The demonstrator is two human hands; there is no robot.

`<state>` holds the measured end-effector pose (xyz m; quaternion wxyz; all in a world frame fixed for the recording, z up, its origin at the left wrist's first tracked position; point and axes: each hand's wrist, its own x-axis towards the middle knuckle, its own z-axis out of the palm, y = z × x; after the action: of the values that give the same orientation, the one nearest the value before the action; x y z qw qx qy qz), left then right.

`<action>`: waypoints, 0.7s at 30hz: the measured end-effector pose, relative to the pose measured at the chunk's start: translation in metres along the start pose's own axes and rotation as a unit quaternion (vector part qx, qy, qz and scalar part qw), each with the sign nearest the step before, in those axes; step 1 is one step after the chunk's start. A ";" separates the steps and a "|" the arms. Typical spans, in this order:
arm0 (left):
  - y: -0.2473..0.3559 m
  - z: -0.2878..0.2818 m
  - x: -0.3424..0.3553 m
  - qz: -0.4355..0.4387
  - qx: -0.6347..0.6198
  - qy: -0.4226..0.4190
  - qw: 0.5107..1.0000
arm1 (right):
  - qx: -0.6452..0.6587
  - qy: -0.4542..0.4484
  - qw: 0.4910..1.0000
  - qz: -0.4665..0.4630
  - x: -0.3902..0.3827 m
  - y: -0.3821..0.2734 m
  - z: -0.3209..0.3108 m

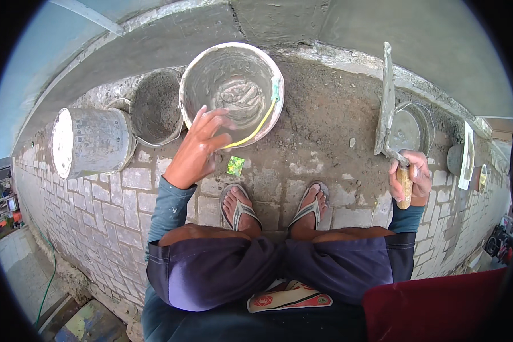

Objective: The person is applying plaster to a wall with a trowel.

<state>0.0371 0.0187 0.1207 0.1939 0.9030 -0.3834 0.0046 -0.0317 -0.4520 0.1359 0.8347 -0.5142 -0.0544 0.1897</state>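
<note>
My right hand [411,178] is wrapped round the wooden handle of a trowel [386,105]. Its grey, mortar-coated blade points away from me and is seen nearly edge-on. My left hand [202,142], fingers apart and a little bent, is over the near left rim of a white bucket [186,85]. I cannot tell whether it touches the rim. Wet grey mortar [239,100] lies in the bottom of that bucket, and grey smears coat its inner wall. A yellow-sleeved handle [262,122] hangs along its right side.
Left of the bucket are a dark, dirty pail [157,108] and a white bucket on its side [94,141]. Another pail [407,131] and a white-edged float [466,157] lie at right. A grey wall [382,28] runs behind. A green packet [235,166] lies on the paving near my feet.
</note>
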 end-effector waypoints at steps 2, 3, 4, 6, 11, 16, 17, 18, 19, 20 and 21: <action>0.009 0.017 -0.028 -0.067 0.014 -0.048 0.996 | -0.008 0.001 1.000 0.002 -0.002 -0.005 -0.008; 0.014 0.027 -0.042 -0.104 -0.015 0.024 0.994 | -0.021 0.008 1.000 0.006 -0.002 -0.007 -0.007; 0.017 0.040 -0.056 -0.141 -0.046 0.096 0.984 | -0.035 0.015 0.999 0.010 0.000 -0.007 -0.005; 0.009 0.099 -0.098 -0.321 -0.201 0.216 0.900 | -0.038 0.009 0.999 0.009 0.010 -0.004 0.005; 0.021 0.130 -0.050 -0.507 -0.630 0.227 0.543 | -0.058 0.031 0.996 0.067 0.038 0.009 0.016; 0.015 0.099 0.003 -0.373 -0.557 0.366 0.645 | -0.287 0.021 0.950 0.124 0.058 0.011 0.029; 0.012 0.081 0.011 -0.355 -0.542 0.349 0.677 | -0.284 0.027 0.950 0.128 0.061 0.015 0.027; 0.009 0.063 0.016 -0.339 -0.525 0.329 0.708 | -0.445 -0.003 0.893 0.067 0.064 0.021 0.024; 0.008 0.046 0.020 -0.355 -0.509 0.307 0.721 | -0.588 -0.037 0.808 0.005 0.069 0.031 0.022; 0.009 0.036 0.028 -0.359 -0.515 0.295 0.720 | -0.585 -0.030 0.810 0.017 0.072 0.034 0.023; 0.007 0.023 0.029 -0.370 -0.454 0.226 0.778 | -0.687 -0.039 0.725 -0.004 0.081 0.046 0.028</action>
<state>0.0495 -0.0142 0.1065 0.6491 0.7558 0.0777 -0.0382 0.0229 -0.3799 0.1003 0.2507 -0.9391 -0.2038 0.1170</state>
